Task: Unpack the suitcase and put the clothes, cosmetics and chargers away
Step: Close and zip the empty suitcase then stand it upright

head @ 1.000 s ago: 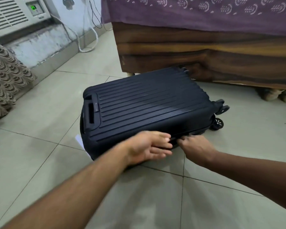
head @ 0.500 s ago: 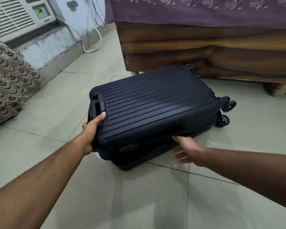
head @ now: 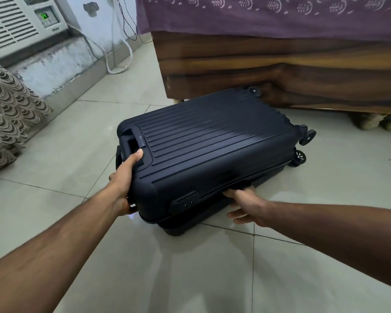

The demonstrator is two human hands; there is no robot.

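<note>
A dark navy ribbed hard-shell suitcase [head: 203, 150] lies flat on the tiled floor, wheels at the right end, handle end toward the left. Its upper half is raised a little at the near edge, leaving a narrow gap above the lower half. My left hand [head: 124, 179] grips the handle end of the upper half, thumb on top by the handle recess. My right hand [head: 244, 202] holds the near long edge, fingertips tucked under the rim into the gap. The contents are hidden.
A wooden bed frame [head: 280, 71] with a purple patterned sheet [head: 269, 14] stands right behind the suitcase. An air conditioner [head: 20, 21] sits at the left wall, white cables [head: 120, 53] hanging beside it. Patterned fabric [head: 7, 114] hangs at far left.
My left hand left the near edge and took the handle end. My right hand slid under the near rim. The upper half has lifted slightly, opening a gap.
</note>
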